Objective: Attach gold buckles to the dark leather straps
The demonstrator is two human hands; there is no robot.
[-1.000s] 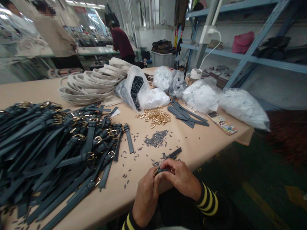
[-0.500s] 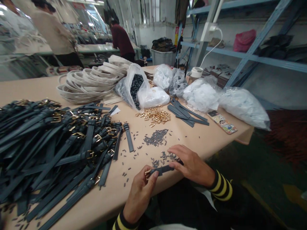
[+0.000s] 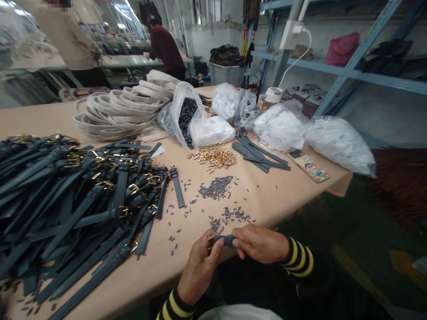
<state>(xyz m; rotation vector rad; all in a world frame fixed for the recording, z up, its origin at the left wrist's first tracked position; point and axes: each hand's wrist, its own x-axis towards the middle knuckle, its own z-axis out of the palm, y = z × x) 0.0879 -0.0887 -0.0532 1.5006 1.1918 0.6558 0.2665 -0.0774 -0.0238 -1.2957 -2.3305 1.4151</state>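
A short dark strap (image 3: 224, 241) with a gold buckle at its left end is held between both hands at the table's front edge. My left hand (image 3: 200, 262) pinches the buckle end between thumb and fingers. The fingers of my right hand (image 3: 262, 243) are closed on the strap's other end. Just beyond the hands lie small dark pieces (image 3: 237, 214), with a denser pile (image 3: 215, 187) behind them. Farther back is a heap of gold buckles (image 3: 216, 157). One finished-looking strap (image 3: 177, 187) lies apart on the left.
A large heap of buckled straps (image 3: 76, 213) covers the left side. Behind stand coiled pale straps (image 3: 123, 111), an open bag of black rings (image 3: 187, 116) and white bags (image 3: 280, 129). Loose strips (image 3: 258, 153) and a patterned phone (image 3: 310, 166) lie right. Two people stand behind.
My right hand has moved left and slightly down, closer to my left hand, uncovering more small dark pieces. The strap's visible part between the hands is shorter. The view has shifted slightly.
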